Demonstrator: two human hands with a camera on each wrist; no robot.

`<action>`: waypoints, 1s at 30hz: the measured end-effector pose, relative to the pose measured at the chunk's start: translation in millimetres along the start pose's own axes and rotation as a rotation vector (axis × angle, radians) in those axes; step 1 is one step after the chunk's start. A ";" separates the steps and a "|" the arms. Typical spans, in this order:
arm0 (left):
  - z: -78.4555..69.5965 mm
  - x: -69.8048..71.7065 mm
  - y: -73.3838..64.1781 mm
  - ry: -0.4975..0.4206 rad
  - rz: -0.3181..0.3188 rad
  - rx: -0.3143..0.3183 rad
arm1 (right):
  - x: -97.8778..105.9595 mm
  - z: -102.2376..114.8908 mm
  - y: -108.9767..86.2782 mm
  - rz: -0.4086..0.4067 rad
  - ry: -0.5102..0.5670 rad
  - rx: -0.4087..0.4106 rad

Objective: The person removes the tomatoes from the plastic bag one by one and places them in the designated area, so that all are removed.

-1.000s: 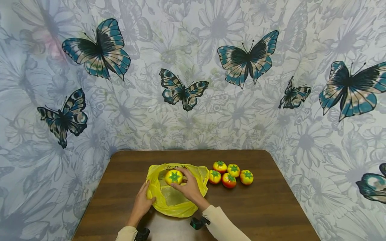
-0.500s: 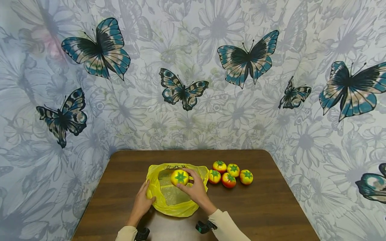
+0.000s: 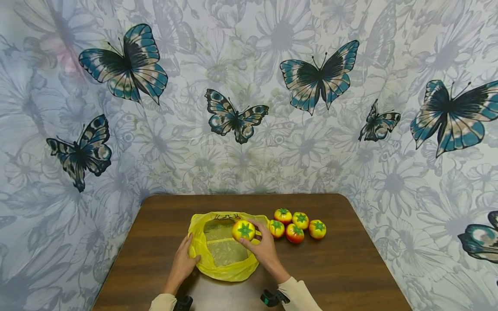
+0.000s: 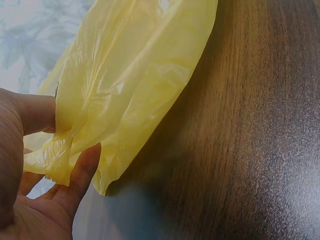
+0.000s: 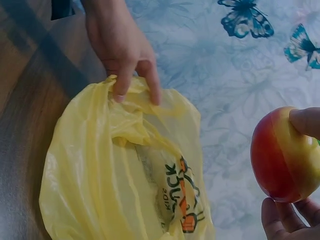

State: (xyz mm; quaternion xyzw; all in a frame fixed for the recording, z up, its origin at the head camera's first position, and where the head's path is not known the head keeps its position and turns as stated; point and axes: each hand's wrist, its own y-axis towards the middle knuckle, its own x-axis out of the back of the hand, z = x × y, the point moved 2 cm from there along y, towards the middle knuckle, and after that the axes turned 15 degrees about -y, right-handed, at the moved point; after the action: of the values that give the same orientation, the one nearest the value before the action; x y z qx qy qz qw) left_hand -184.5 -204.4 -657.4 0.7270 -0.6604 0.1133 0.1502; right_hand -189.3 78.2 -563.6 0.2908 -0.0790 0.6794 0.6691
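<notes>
A toy tomato (image 3: pixel 244 230), yellow and red with a green star cap, is held in the fingertips of the right hand (image 3: pixel 265 247), above the rim of the yellow plastic bag (image 3: pixel 221 250) at about 2 o'clock of the bag's mouth. The grip is clamped on the fruit by thumb and fingers only, as the right wrist view shows; because the surface looks smooth and round, it could be let slip from so shallow a hold, and a roll across the worktop (image 3: pixel 350 268) would follow.

The bag's edge at 9 o'clock is pinched between thumb and fingers of the left hand (image 3: pixel 183 263), so that the mouth is kept open. The film is thin and crumpled; if that pinch were loosened, the mouth could fall shut or the bag be dragged along.

Four more tomatoes (image 3: pixel 297 225) lie clustered at 3 o'clock of the bag, just beside the right hand. They could be knocked and scattered by a careless sweep of the wrist, since nothing on the flat wood would check them.
</notes>
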 end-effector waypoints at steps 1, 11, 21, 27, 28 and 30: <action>0.1 0.1 -0.5 0.000 0.001 0.004 | 2.1 -1.1 -0.7 -0.008 0.002 -0.005; -1.7 -0.2 -1.7 -0.001 0.000 0.004 | 19.2 -15.1 -5.7 -0.084 0.005 -0.087; -2.4 -0.2 -1.1 -0.007 0.006 0.007 | 41.4 2.8 -20.4 -0.129 -0.007 -0.108; 0.4 -1.2 0.1 -0.010 0.007 0.007 | 36.3 -32.4 -19.3 -0.166 0.014 -0.152; 0.9 -1.5 0.1 -0.012 0.006 0.007 | 35.3 -40.1 -19.3 -0.174 0.019 -0.155; 1.4 -2.0 0.0 -0.016 0.005 0.008 | 35.2 -49.6 -20.4 -0.182 0.026 -0.161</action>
State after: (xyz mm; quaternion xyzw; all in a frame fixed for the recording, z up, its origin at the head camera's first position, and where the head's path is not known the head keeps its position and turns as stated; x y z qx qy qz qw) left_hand -184.7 -203.1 -659.4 0.7267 -0.6630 0.1107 0.1417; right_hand -181.9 135.0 -592.4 0.2333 -0.0979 0.6109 0.7502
